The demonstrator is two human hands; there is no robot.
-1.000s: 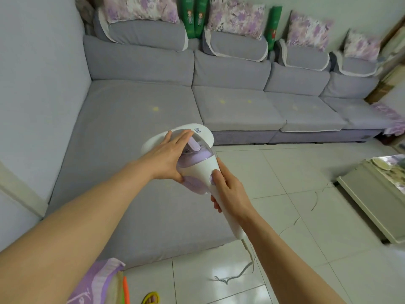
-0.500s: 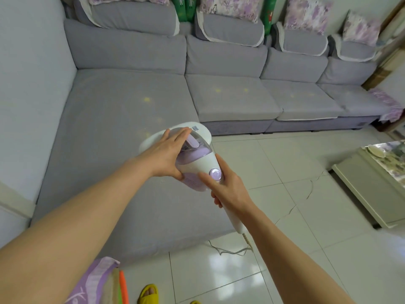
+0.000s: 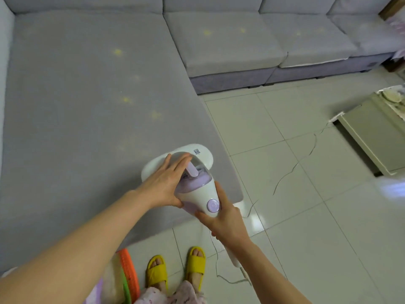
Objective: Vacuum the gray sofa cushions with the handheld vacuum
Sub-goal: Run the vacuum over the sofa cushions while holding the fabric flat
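A white and lilac handheld vacuum (image 3: 198,191) hangs over the near right corner of the large gray chaise cushion (image 3: 76,106). Its flat white head (image 3: 203,154) is close above the fabric. My left hand (image 3: 163,183) cups the clear dust cup, fingers laid over the top. My right hand (image 3: 223,218) grips the vacuum's handle just below the round lilac button, with the thumb beside the button. Yellow crumb patches (image 3: 126,99) dot the chaise cushion and the smaller seat cushions (image 3: 228,38) further back.
The vacuum's thin cord (image 3: 221,275) trails across the tiled floor by my yellow slippers (image 3: 155,270). A low pale table (image 3: 372,137) stands on the right. An orange-rimmed basket (image 3: 129,275) sits beside my left foot at the sofa's front edge.
The view has tilted downward and drawn closer to the sofa, so the back pillows left the frame. Both hands keep hold of the vacuum, which now sits lower over the chaise corner.
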